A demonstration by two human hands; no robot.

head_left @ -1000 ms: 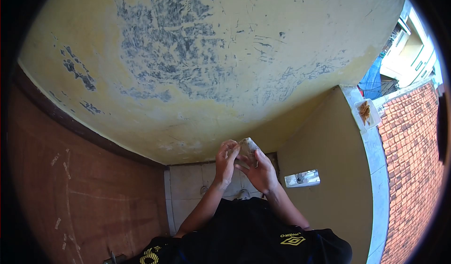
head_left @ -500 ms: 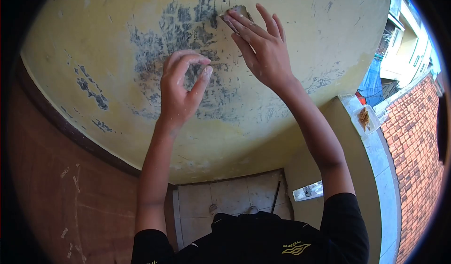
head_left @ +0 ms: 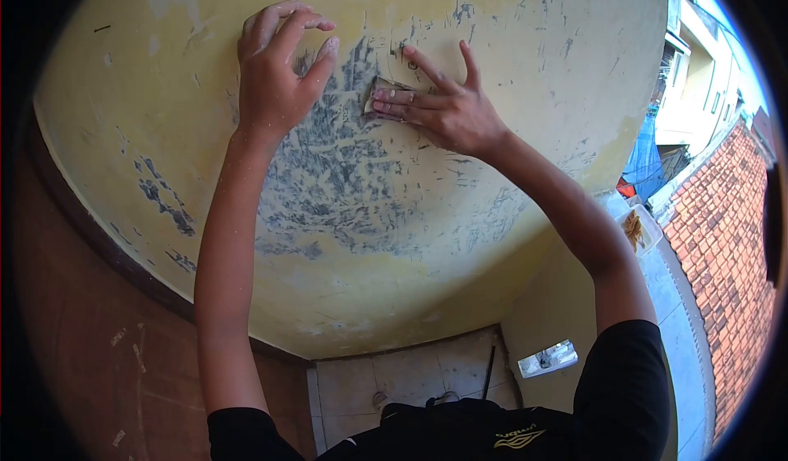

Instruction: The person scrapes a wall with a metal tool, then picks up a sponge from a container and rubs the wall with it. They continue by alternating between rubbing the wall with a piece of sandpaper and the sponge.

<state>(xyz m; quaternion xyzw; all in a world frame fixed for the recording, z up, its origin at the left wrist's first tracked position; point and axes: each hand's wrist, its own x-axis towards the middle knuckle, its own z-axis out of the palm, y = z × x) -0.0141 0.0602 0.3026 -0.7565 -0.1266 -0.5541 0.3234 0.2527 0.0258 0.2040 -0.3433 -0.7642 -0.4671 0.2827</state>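
A yellow wall (head_left: 394, 280) with grey scuffed patches fills the middle of the view. My right hand (head_left: 447, 112) presses a small worn piece of sandpaper (head_left: 372, 100) flat against the wall, beside the large grey patch (head_left: 328, 182); two fingers lie on it and the others are spread. My left hand (head_left: 283, 67) is at the upper left of that patch, its fingers curved and thumb apart, with nothing seen between them. Pale dust marks the fingertips of both hands.
A brown door-like surface (head_left: 98, 321) lies at lower left. At the right, a clear plastic container (head_left: 648, 229) with something brown in it sits on a ledge (head_left: 669, 297), beside an orange tiled roof (head_left: 722, 256). Floor tiles (head_left: 410, 375) show below.
My right hand has moved left and down over the wall with the sandpaper. My left hand has gone up and left. The view has shifted a little.
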